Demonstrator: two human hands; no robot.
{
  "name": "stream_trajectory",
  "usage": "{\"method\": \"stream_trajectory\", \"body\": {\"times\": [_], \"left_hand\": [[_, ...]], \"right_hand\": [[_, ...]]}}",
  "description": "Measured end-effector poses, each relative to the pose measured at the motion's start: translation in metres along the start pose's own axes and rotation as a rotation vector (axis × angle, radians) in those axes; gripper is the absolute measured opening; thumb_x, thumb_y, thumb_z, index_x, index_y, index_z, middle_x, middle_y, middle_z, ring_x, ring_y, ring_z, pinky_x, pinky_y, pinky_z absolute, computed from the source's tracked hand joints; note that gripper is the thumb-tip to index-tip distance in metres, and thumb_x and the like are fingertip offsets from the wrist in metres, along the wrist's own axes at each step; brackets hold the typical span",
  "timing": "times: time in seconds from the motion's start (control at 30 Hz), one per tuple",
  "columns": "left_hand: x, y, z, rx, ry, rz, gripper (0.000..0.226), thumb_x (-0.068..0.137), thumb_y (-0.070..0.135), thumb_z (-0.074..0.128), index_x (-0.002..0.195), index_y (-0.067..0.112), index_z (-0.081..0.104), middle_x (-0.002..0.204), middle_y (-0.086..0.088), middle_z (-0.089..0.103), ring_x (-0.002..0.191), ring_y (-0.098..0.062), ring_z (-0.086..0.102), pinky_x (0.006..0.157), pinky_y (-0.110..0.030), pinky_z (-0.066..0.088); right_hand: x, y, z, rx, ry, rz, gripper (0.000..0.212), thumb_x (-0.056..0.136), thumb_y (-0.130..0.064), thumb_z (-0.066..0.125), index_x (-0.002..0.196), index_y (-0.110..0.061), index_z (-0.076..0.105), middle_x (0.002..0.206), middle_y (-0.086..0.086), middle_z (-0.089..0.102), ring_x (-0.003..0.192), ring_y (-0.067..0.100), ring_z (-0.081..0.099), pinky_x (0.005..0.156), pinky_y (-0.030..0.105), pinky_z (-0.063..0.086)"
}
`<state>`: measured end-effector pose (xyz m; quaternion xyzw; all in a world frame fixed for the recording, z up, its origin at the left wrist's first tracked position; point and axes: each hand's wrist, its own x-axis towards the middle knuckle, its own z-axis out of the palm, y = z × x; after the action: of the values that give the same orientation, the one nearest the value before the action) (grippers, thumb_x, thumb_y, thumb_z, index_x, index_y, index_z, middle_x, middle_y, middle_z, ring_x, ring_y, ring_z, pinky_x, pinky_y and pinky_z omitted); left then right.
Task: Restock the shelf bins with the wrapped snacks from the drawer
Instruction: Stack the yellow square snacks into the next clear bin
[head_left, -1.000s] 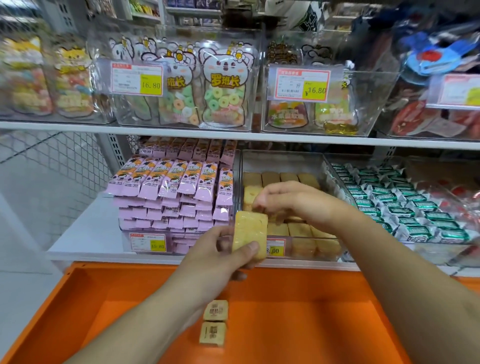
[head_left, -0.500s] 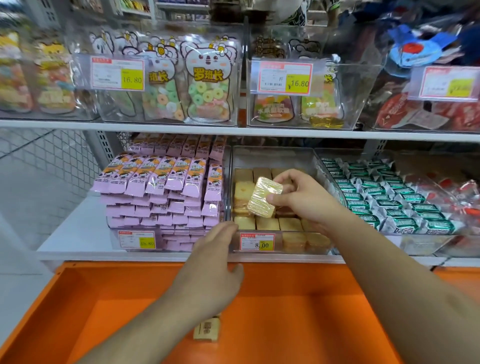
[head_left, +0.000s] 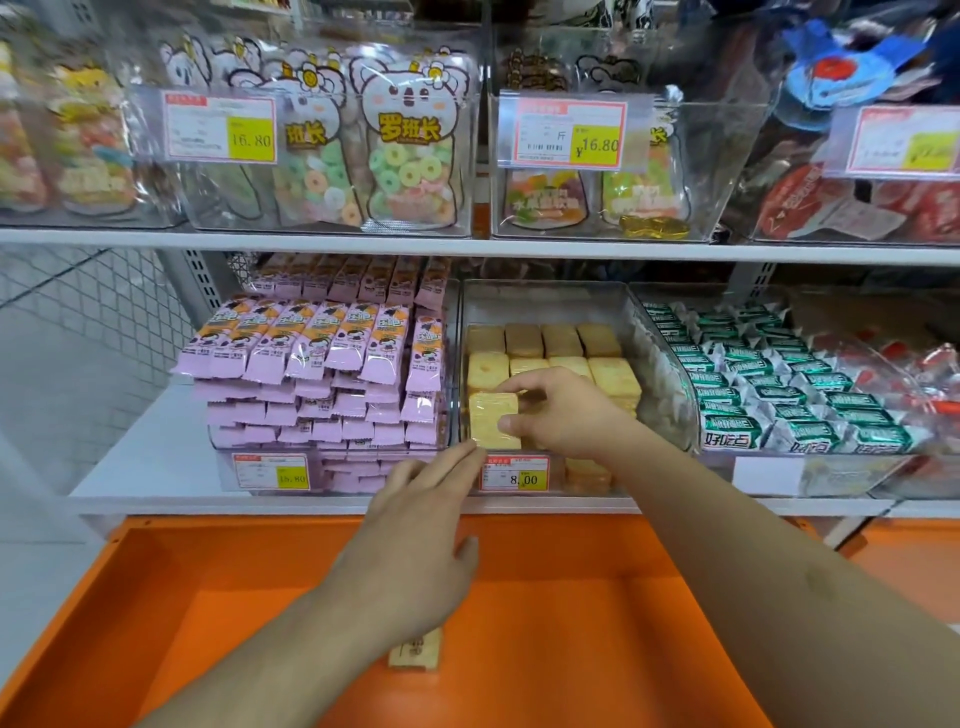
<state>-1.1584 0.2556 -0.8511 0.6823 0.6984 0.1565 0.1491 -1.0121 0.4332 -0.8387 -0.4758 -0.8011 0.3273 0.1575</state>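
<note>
The right hand (head_left: 558, 410) reaches into the clear middle bin (head_left: 545, 301) on the lower shelf (head_left: 156, 457), its fingers (head_left: 514, 385) and thumb pinched on a wrapped yellow cake (head_left: 493, 420) at the bin's front left corner. The cake sits tilted, its front edge raised against the bin's front wall, not yet lying flat with the rows of the same cakes (head_left: 545, 353) behind it. The left hand (head_left: 415, 540) hovers in front of the bin, fingers (head_left: 457, 460) straight and slightly spread, holding nothing; its fingertips are near the bin's 8.00 price tag (head_left: 514, 473), and whether they touch the wall cannot be told.

Below the bin, the orange drawer (head_left: 156, 597) is pulled out. One wrapped snack (head_left: 415, 652) shows on its floor, partly hidden under the left wrist; whether more lie beneath the arm cannot be told.

Left of the bin stands a tall stack of pink snack bars (head_left: 322, 364); right of it, a bin of green-wrapped sweets (head_left: 779, 395).

As I judge it, the risk lies in the release. The cake is propped rather than seated, so if the pinch lets go now it may stay on edge or tip forward over the front wall and drop back into the drawer. Pressing it down hard could crush the soft cake or shift the tidy rows behind. The glossy wrapper also looks slippery. The left hand, so near the price tag, could knock it loose.
</note>
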Motion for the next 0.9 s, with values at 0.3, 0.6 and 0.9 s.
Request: {"method": "stream_trajectory", "body": {"times": [0.3,0.6,0.9], "left_hand": [[-0.002,-0.009,0.0,0.002,-0.009,0.028,0.085,0.1,0.04,0.057,0.163,0.047,0.001,0.164,0.039,-0.001,0.149,-0.011,0.008,0.126,-0.04,0.017],[0.001,-0.02,-0.001,-0.068,-0.038,0.068,0.082,0.098,0.038,0.06,0.161,0.052,0.01,0.163,0.041,0.002,0.145,-0.002,0.004,0.125,-0.039,0.011],[-0.019,-0.044,0.012,-0.206,-0.001,0.09,0.066,0.097,0.037,0.067,0.156,0.042,0.038,0.154,0.029,0.037,0.143,0.0,0.025,0.117,-0.018,0.021]], "right_hand": [[-0.003,-0.003,-0.01,-0.117,-0.007,-0.028,0.033,0.092,-0.027,0.079,0.121,-0.041,0.073,0.105,-0.013,0.072,0.103,0.006,0.067,0.085,0.025,0.057],[-0.013,-0.006,-0.013,-0.252,-0.114,-0.048,0.027,0.098,-0.039,0.071,0.124,-0.041,0.075,0.133,-0.013,0.07,0.122,0.008,0.062,0.109,0.034,0.05],[-0.066,-0.033,-0.009,-0.121,-0.004,-0.173,0.013,0.098,-0.03,0.069,0.103,-0.037,0.079,0.092,-0.022,0.073,0.081,0.001,0.069,0.075,0.028,0.06]]}}
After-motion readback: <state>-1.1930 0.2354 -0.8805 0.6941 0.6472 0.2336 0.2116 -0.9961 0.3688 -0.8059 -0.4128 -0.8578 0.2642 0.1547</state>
